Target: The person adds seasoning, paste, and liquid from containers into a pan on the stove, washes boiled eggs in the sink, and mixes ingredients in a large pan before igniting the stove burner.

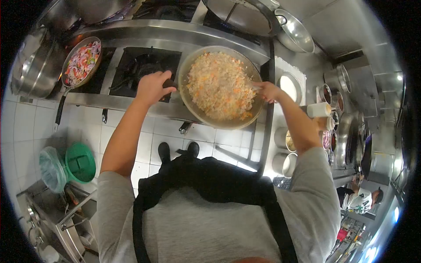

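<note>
A large, wide pan (191,103) full of fried rice (219,87) with orange bits is over the front of the stove. My left hand (153,87) is closed around the pan's dark handle (170,84), on the pan's left side. On the opposite side, my right hand (268,92) grips a cooking utensil (255,87) at the rim. Its working end is down in the rice, so its exact kind is hidden. Steam or motion softens the rice's surface.
A frying pan (66,89) of sliced onions and tomatoes is on the left burner, its handle jutting forward. Large pots (35,65) stand beyond it. A green bin (80,163) is on the floor at left. White bowls and containers (289,87) line the right counter. Another person (360,200) is at far right.
</note>
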{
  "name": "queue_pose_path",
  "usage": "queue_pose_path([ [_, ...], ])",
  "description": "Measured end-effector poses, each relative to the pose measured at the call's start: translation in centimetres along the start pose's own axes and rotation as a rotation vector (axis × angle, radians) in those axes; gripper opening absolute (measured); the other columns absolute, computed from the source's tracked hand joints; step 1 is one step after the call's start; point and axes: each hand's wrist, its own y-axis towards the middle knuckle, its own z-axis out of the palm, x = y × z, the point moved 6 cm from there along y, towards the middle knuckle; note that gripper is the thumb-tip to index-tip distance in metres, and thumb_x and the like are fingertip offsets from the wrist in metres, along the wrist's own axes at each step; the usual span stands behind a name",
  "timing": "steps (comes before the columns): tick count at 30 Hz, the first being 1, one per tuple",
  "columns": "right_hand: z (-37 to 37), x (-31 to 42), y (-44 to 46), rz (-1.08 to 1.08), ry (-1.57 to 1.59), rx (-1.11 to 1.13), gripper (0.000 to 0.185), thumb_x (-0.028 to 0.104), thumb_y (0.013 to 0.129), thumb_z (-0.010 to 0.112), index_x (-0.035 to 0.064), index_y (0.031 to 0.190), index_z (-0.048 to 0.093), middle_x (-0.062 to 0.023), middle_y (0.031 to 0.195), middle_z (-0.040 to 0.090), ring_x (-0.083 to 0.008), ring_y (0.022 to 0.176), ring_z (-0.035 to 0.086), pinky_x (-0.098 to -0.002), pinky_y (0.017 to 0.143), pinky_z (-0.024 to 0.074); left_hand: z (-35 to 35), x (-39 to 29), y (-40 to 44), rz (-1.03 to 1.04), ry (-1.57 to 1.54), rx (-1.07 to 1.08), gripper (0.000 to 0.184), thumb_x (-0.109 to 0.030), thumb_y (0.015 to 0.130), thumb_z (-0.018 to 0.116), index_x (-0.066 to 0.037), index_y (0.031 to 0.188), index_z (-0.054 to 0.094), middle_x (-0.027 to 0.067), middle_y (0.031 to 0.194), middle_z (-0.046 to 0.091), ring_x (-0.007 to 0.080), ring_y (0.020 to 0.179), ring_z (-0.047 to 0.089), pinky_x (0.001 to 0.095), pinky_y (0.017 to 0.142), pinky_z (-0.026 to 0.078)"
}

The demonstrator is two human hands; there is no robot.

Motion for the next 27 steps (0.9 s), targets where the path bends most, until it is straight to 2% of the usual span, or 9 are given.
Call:
queue_pose_path([
  [3,1.3,1.8,-1.1,-0.79,-0.503,-0.475,0.044,0.016,0.088,0.049,0.0296,0.129,0.044,-0.0148,0.069,0.057,-0.0265,0.052,0.053,-0.0363,0.046,0.0418,-0.1,-0.1,-0.3,-0.021,0.039,0.015,0.04,-0.04,0.066,0.07,-0.013,0.088,0.051,0.0063,0.076,0.057,0.0277,0.068,0.058,0.0383,0.056,0.045],
  [5,2.9,0.7,-3.9,-0.661,-0.666,-0.622,0.043,0.018,0.087,0.05,0.0277,0.128,0.044,-0.0239,0.088,0.06,-0.0392,0.079,0.059,-0.0441,0.07,0.0472,0.2,0.0,-0.6,-0.048,0.019,0.011,0.041,-0.042,0.066,0.07,-0.012,0.088,0.051,0.0068,0.076,0.058,0.028,0.068,0.058,0.0383,0.056,0.046],
  [9,7.8,0.5,-10.3,-0.362,-0.612,-0.691,0.039,0.021,0.087,0.05,0.0274,0.126,0.047,-0.0236,0.086,0.06,-0.0395,0.078,0.059,-0.0466,0.067,0.0455,0.5,0.0,-1.3,-0.08,0.026,0.038,0.042,-0.044,0.068,0.069,-0.012,0.09,0.052,0.0078,0.077,0.059,0.0287,0.07,0.059,0.0386,0.057,0.046],
  [12,9.7,-0.1,-14.1,-0.493,-0.494,-0.776,0.04,0.022,0.087,0.05,0.0291,0.127,0.046,-0.0233,0.084,0.06,-0.0395,0.075,0.059,-0.0468,0.066,0.046,0.5,-0.1,-1.5,-0.067,0.005,-0.004,0.041,-0.043,0.069,0.068,-0.012,0.091,0.053,0.0081,0.077,0.059,0.0291,0.071,0.059,0.0391,0.057,0.046],
  [15,12.1,-1.7,-15.8,-0.365,-0.537,-0.774,0.039,0.022,0.088,0.048,0.0301,0.126,0.046,-0.0226,0.082,0.06,-0.0395,0.075,0.059,-0.047,0.066,0.0468,0.3,-0.4,-1.5,-0.098,-0.013,0.047,0.04,-0.043,0.07,0.068,-0.012,0.09,0.052,0.0083,0.077,0.059,0.0289,0.071,0.059,0.0396,0.057,0.046],
  [18,13.5,-4.3,-11.0,-0.195,-0.62,-0.698,0.04,0.022,0.088,0.047,0.0305,0.127,0.045,-0.0216,0.083,0.061,-0.0393,0.075,0.06,-0.0479,0.067,0.0475,0.4,-0.4,-1.7,-0.057,-0.02,0.062,0.041,-0.04,0.071,0.068,-0.012,0.094,0.051,0.0085,0.075,0.058,0.0285,0.07,0.059,0.0397,0.058,0.046],
  [21,12.4,-3.1,-6.6,-0.197,-0.661,-0.818,0.042,0.026,0.088,0.044,0.0298,0.129,0.042,-0.0202,0.083,0.062,-0.0389,0.074,0.06,-0.0479,0.067,0.048,0.7,-0.8,-2.3,-0.01,-0.025,0.09,0.04,-0.039,0.071,0.068,-0.011,0.095,0.05,0.0086,0.075,0.058,0.0289,0.07,0.059,0.0401,0.057,0.046],
  [24,10.4,-1.5,-5.6,-0.229,-0.765,-0.755,0.04,0.025,0.088,0.042,0.0263,0.128,0.044,-0.02,0.084,0.062,-0.038,0.076,0.06,-0.0472,0.068,0.048,0.8,-1.3,-2.9,0.001,-0.059,0.091,0.04,-0.043,0.073,0.065,-0.011,0.089,0.048,0.0097,0.076,0.059,0.0299,0.069,0.059,0.0412,0.056,0.046],
  [27,8.9,2.1,-12.4,-0.212,-0.793,-0.699,0.038,0.023,0.088,0.042,0.0229,0.127,0.046,-0.0193,0.086,0.063,-0.0367,0.077,0.061,-0.0463,0.069,0.048,0.7,-1.6,-3.2,-0.043,-0.027,0.131,0.041,-0.043,0.073,0.065,-0.01,0.089,0.047,0.0105,0.076,0.059,0.0302,0.07,0.06,0.0412,0.056,0.046],
])
